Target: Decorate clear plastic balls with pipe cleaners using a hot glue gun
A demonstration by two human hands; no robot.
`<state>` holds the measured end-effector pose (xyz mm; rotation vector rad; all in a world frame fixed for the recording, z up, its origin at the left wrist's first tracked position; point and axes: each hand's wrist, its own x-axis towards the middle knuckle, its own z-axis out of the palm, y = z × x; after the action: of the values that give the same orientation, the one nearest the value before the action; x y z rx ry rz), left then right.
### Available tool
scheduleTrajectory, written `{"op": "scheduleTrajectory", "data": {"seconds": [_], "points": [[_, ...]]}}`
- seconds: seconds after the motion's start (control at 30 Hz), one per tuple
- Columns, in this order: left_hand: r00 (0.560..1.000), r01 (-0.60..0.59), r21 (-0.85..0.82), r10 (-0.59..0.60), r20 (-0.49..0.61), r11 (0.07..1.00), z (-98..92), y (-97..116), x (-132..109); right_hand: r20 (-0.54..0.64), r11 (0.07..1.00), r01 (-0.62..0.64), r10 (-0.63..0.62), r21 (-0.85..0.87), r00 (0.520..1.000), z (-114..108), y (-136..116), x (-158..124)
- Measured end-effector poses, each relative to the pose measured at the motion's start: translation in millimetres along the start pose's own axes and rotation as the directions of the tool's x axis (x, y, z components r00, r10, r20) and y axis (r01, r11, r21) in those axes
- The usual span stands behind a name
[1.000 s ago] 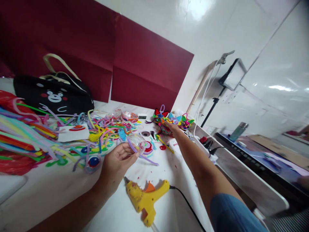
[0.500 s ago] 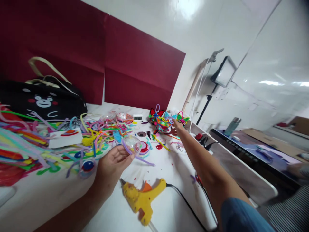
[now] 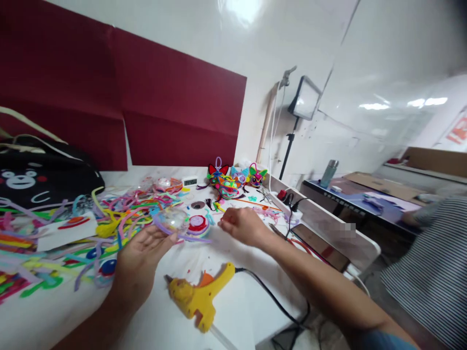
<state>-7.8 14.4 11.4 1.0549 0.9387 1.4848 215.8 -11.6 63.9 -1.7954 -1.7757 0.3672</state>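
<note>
My left hand (image 3: pixel 142 250) holds a clear plastic ball (image 3: pixel 172 219) with a lilac pipe cleaner wound round it, above the white table (image 3: pixel 73 301). My right hand (image 3: pixel 242 226) hovers a little to the right of the ball, its fingers curled together; whether it holds anything is hidden. A yellow glue gun (image 3: pixel 197 297) lies on the table below both hands, its black cord running off to the right. Colourful pipe-cleaner cat-face figures (image 3: pixel 228 181) stand at the back of the table.
Loose pipe cleaners (image 3: pixel 109 214) cover the table's left half, beside a black bear-face bag (image 3: pixel 32 180). Dark red paper sheets (image 3: pixel 146 107) hang on the wall. A lamp on a stand (image 3: pixel 304 99) rises at right. A person in a striped top (image 3: pixel 434 282) sits at the far right.
My right hand has drawn back from the cat-face figures at the back of the table toward the ball in my left hand. The view has swung to the right.
</note>
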Motion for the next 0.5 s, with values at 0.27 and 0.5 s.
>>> {"op": "scheduleTrajectory", "data": {"seconds": [0.27, 0.5], "points": [[0.996, 0.067, -0.110, -0.073, -0.043, 0.992, 0.0, 6.1, 3.9, 0.063, 0.967, 0.162, -0.153, -0.197, 0.986, 20.8, -3.6, -27.0], [0.994, 0.108, -0.158, -0.108, 0.007, 0.982, -1.0, 6.0, 5.9, -0.080, 0.978, 0.207, -0.205, 0.014, 0.976, 41.2, 16.3, -22.8]]}}
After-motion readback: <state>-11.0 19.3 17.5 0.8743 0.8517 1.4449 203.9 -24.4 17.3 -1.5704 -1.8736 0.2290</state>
